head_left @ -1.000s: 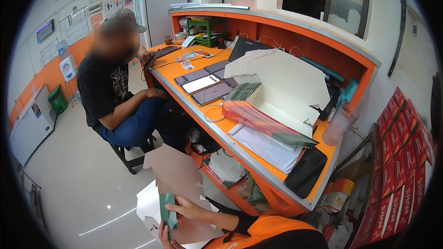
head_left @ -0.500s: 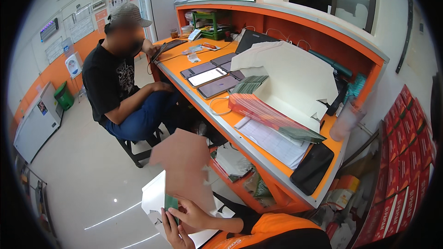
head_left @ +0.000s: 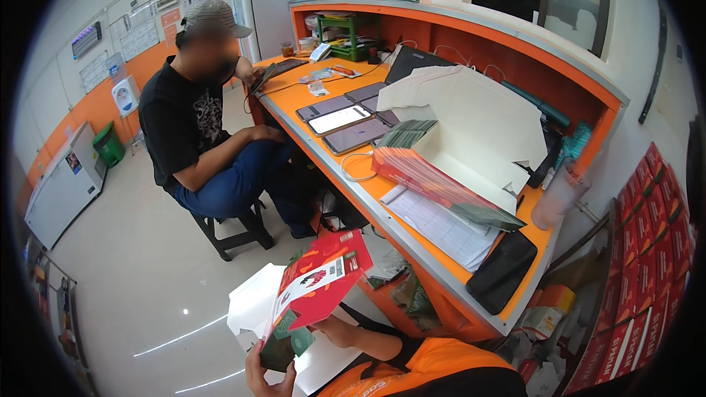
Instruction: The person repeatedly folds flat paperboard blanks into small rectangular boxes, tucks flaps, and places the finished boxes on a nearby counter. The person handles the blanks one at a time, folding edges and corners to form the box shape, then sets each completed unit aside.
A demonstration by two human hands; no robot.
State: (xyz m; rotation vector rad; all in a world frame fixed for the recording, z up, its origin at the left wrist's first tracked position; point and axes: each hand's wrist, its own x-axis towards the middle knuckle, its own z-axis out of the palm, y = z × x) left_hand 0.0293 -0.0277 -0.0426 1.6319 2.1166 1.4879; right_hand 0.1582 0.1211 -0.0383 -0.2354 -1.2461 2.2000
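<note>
Low in the head view, over my lap, I hold a partly folded cardboard box point(head_left: 323, 277), printed red and green on the outside. My left hand point(head_left: 266, 376) grips its lower green end, thumb and fingers on either side. Beneath the red panel my right hand point(head_left: 338, 331) is closed at the box's near edge; its fingertips are partly hidden by the panel. Behind the box, white cardboard point(head_left: 255, 298) with cut flaps shows at the left. More white cardboard lies under my hands; I cannot tell whether it is the same piece.
A stack of red and green folded boxes point(head_left: 441, 187) and open white cardboard point(head_left: 478, 117) lie on the orange desk point(head_left: 353, 169). Several phones, papers point(head_left: 441, 224) and a black phone point(head_left: 502, 272) are there too. A person point(head_left: 206, 117) sits at left. Red boxes point(head_left: 640, 265) are stacked at right.
The box panel has swung over, from its plain side to its red printed side. My hands have moved apart, the right one slightly rightward. The view has shifted slightly.
</note>
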